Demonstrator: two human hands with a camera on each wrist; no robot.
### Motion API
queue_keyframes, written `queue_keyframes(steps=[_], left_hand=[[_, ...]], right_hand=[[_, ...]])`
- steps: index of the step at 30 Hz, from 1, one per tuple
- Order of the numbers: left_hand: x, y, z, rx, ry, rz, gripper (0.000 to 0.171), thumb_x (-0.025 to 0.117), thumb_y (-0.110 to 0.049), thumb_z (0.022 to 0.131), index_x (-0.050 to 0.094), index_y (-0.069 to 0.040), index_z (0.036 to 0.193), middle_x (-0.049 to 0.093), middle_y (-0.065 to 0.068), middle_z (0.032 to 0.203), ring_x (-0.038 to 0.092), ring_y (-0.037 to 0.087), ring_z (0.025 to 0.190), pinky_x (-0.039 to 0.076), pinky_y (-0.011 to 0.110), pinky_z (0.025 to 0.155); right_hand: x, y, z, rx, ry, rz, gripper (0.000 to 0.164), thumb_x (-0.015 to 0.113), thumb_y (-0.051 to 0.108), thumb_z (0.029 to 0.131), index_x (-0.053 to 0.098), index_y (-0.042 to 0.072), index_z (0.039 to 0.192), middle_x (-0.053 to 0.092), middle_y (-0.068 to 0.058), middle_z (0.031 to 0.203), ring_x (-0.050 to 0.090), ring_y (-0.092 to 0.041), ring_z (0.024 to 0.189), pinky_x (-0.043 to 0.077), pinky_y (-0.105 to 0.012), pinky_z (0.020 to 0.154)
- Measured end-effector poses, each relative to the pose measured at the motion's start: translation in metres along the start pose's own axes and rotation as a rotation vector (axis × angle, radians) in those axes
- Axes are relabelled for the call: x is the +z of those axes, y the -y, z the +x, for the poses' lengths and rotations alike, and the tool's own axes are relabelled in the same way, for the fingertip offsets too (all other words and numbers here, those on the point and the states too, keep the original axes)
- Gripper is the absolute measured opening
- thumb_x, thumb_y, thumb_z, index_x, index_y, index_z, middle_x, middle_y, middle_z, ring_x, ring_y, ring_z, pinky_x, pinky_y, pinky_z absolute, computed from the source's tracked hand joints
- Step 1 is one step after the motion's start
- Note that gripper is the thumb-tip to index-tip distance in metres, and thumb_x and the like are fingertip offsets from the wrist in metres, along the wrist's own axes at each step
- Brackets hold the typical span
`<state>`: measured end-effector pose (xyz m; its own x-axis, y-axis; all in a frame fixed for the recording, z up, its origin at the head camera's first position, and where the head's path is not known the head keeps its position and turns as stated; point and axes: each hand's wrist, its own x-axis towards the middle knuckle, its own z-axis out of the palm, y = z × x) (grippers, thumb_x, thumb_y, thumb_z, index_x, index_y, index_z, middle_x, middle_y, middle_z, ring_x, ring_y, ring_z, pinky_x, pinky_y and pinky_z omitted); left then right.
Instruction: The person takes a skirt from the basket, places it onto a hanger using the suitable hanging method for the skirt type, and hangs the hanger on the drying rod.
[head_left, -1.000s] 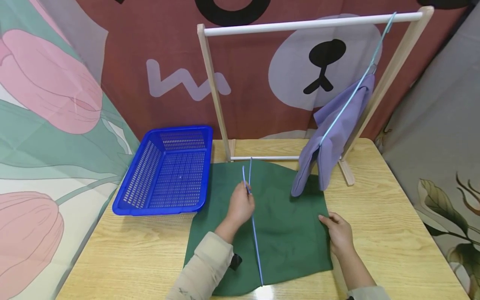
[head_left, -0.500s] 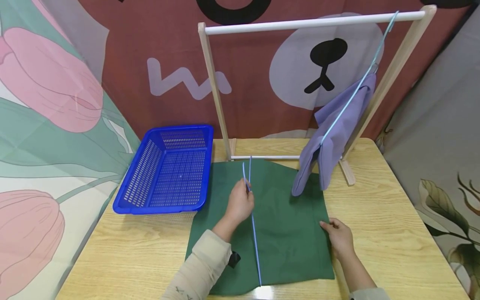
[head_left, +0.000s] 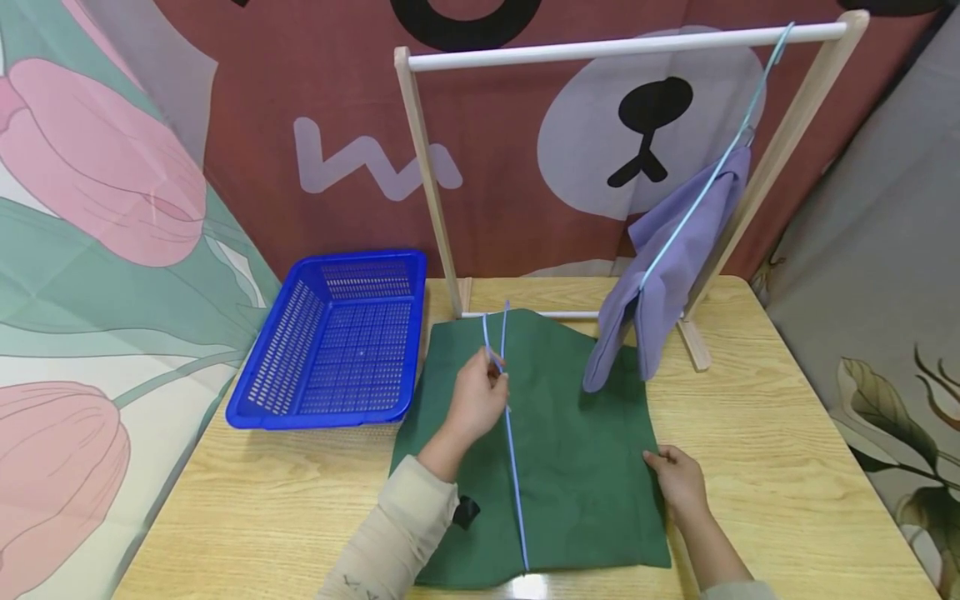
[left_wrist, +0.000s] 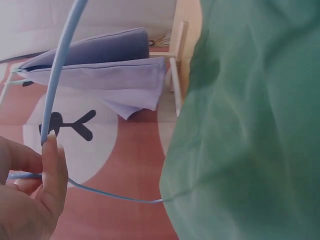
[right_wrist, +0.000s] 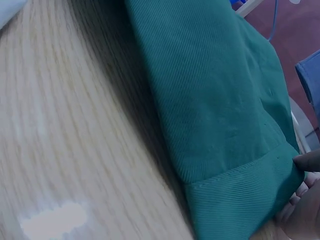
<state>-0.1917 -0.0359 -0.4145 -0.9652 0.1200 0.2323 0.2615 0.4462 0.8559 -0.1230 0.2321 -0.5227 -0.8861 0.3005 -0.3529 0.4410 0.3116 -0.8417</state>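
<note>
A green cloth point(head_left: 577, 467) with a stitched hem lies over the table's middle. My left hand point(head_left: 476, 396) grips a thin blue clothes hanger point(head_left: 514, 475), seen nearly edge-on above the cloth. In the left wrist view, the hanger point(left_wrist: 59, 65) passes between my thumb and fingers, and one blue length runs to the edge of the cloth point(left_wrist: 240, 130). My right hand point(head_left: 678, 479) pinches the cloth's right edge between thumb and fingers. That hemmed edge of the cloth point(right_wrist: 235, 195) is lifted in the right wrist view, with shadow beneath it.
A blue plastic basket point(head_left: 345, 358) stands to the left, close to the cloth. Behind it rises a rack with a white rail point(head_left: 600, 52) and wooden posts. Purple trousers point(head_left: 667, 267) hang there on a light blue hanger point(head_left: 738, 137), their lower ends reaching over the cloth.
My left hand has moved slightly up and away with the hanger. The cloth's left side has drawn inward and its far edge has shifted up. My right hand has slid a little nearer along its edge.
</note>
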Motion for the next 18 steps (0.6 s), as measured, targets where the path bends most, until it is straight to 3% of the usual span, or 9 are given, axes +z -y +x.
queue_keyframes(steps=[3, 8, 15, 18], left_hand=[[-0.003, -0.004, 0.001, -0.022, 0.022, -0.055, 0.008, 0.052, 0.009, 0.083, 0.051, 0.007, 0.091, 0.056, 0.017, 0.076, 0.056, 0.018, 0.058, 0.049, 0.018, 0.048], [-0.008, -0.013, 0.004, -0.003, 0.025, -0.105, 0.008, 0.053, 0.009, 0.083, 0.051, 0.009, 0.092, 0.056, 0.019, 0.076, 0.057, 0.02, 0.057, 0.05, 0.021, 0.047], [-0.013, -0.018, 0.01, 0.006, 0.048, -0.133, 0.009, 0.053, 0.009, 0.084, 0.051, 0.008, 0.093, 0.058, 0.024, 0.079, 0.058, 0.019, 0.056, 0.051, 0.022, 0.048], [-0.015, -0.02, 0.012, 0.001, 0.056, -0.16, 0.008, 0.053, 0.009, 0.085, 0.051, 0.007, 0.092, 0.059, 0.024, 0.081, 0.06, 0.024, 0.058, 0.052, 0.024, 0.049]], right_hand=[[0.001, -0.001, -0.001, 0.006, 0.015, 0.019, 0.035, 0.05, 0.012, 0.09, 0.049, -0.016, 0.11, 0.057, -0.013, 0.089, 0.049, -0.011, 0.07, 0.045, -0.026, 0.06], [0.003, 0.0, -0.001, 0.003, 0.026, 0.017, 0.038, 0.051, 0.01, 0.088, 0.046, -0.015, 0.117, 0.06, -0.013, 0.091, 0.05, -0.008, 0.073, 0.044, -0.023, 0.063], [0.005, -0.001, -0.001, -0.034, 0.01, -0.042, 0.036, 0.053, 0.007, 0.086, 0.047, -0.014, 0.114, 0.06, -0.011, 0.086, 0.047, -0.008, 0.072, 0.041, -0.024, 0.063], [0.006, -0.001, -0.001, -0.043, 0.051, -0.05, 0.037, 0.053, 0.007, 0.086, 0.045, -0.015, 0.115, 0.056, -0.009, 0.084, 0.046, -0.009, 0.073, 0.041, -0.024, 0.064]])
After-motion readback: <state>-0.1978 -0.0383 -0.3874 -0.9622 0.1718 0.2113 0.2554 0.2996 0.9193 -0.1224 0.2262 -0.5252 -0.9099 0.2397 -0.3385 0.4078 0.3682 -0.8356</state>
